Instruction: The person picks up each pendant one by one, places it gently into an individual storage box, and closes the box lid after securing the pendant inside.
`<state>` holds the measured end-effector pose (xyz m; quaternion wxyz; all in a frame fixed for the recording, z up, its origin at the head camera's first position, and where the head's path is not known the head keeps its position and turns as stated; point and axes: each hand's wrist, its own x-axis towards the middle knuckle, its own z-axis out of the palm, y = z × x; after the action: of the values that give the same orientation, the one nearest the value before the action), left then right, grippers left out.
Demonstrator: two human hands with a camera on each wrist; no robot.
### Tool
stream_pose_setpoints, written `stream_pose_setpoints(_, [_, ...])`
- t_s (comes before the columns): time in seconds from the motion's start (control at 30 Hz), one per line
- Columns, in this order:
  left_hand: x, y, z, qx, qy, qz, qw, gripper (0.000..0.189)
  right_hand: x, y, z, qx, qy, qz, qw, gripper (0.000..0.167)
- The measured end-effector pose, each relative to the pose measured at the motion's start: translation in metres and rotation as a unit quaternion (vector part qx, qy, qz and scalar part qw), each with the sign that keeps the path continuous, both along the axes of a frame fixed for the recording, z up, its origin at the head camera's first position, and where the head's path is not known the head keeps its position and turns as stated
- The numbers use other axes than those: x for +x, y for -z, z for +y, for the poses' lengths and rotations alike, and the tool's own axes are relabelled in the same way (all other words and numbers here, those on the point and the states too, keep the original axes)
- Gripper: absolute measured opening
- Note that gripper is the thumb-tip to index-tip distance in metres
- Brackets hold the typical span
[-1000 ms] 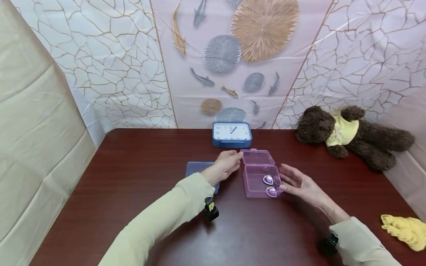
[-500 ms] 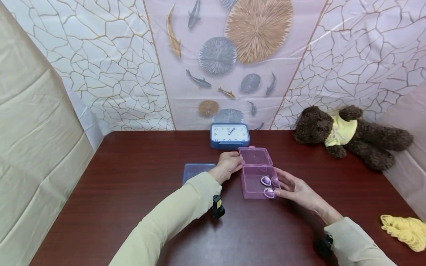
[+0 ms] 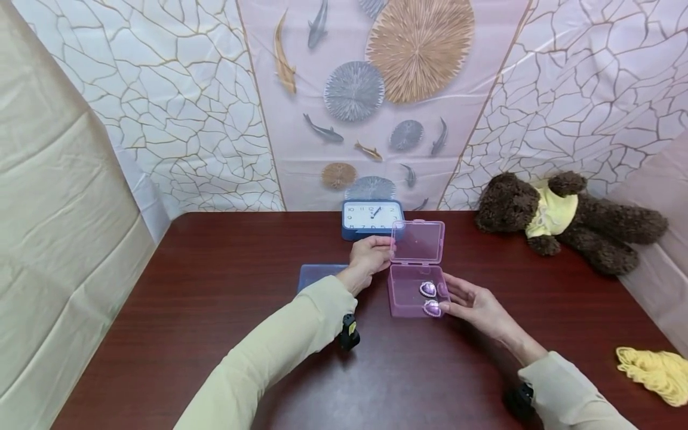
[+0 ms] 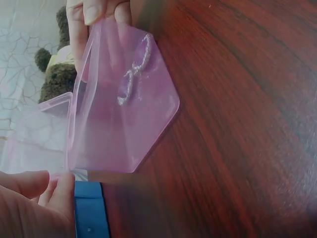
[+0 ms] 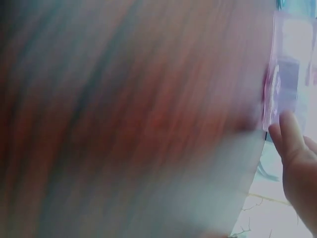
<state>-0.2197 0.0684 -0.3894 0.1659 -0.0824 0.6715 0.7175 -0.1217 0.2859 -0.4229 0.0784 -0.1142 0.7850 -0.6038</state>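
A translucent pink plastic box [image 3: 404,292] is near the middle of the table, its hinged lid [image 3: 417,242] raised almost upright. Two purple heart-shaped ornaments with white beaded edges lie inside: one heart [image 3: 427,289] further back, another heart [image 3: 432,308] at the front wall. My left hand [image 3: 371,258] pinches the lid's left edge, thumb and fingers meeting there in the left wrist view. On the other side, my right hand [image 3: 478,307] grips the box's right wall, thumb at the front corner and fingers along the side. The right wrist view is partly blurred.
Behind the box stands a blue-framed clock [image 3: 372,218]. A blue translucent case [image 3: 319,273] lies partly hidden under my left forearm. A brown teddy bear [image 3: 553,215] in a yellow top lies back right; yellow yarn [image 3: 653,373] lies near the right edge.
The lid has swung up from lying back to nearly upright, lifted by my left hand. My right hand has closed in on the box's side, and the box has shifted slightly left.
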Motion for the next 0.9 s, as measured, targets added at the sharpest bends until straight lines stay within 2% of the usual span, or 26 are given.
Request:
stream_pose_setpoints(0.1, [0.003,-0.001,0.000,-0.020,-0.003,0.020,0.9996,0.024,0.000,0.000,-0.004,-0.005,0.029,0.010,0.9995,0.061])
stream_pose_setpoints(0.23, [0.016,-0.002,-0.002,-0.066,-0.002,0.050,0.9966,0.021,0.001,-0.001,-0.008,-0.010,0.061,0.014,0.9980,0.057])
stream_pose_setpoints(0.3, [0.026,-0.003,-0.004,-0.095,0.004,0.061,0.9936,0.026,0.001,-0.001,-0.009,-0.008,0.074,0.008,0.9972,0.056])
stream_pose_setpoints(0.4, [0.040,-0.003,-0.007,-0.105,0.031,0.076,0.9911,0.043,0.000,-0.003,-0.010,0.000,0.093,-0.006,0.9957,0.057])
stream_pose_setpoints(0.53, [0.055,0.003,-0.008,-0.049,0.061,0.087,0.9931,0.056,0.001,-0.005,-0.011,-0.002,0.097,-0.034,0.9947,0.056])
stream_pose_setpoints(0.63, [0.062,0.011,-0.008,-0.021,0.051,0.096,0.9938,0.054,0.002,-0.006,-0.011,-0.066,0.079,-0.062,0.9928,0.057])
stream_pose_setpoints(0.77, [0.067,0.021,-0.008,-0.002,0.027,0.114,0.9931,0.048,0.004,-0.006,-0.009,-0.187,0.024,-0.078,0.9790,0.060])
stream_pose_setpoints(0.83, [0.068,0.025,-0.008,0.008,0.021,0.118,0.9928,0.047,0.004,-0.005,-0.008,-0.216,0.000,-0.074,0.9737,0.060])
stream_pose_setpoints(0.9, [0.069,0.027,-0.009,0.016,0.020,0.124,0.9919,0.046,0.004,-0.006,-0.009,-0.209,-0.006,-0.070,0.9755,0.060])
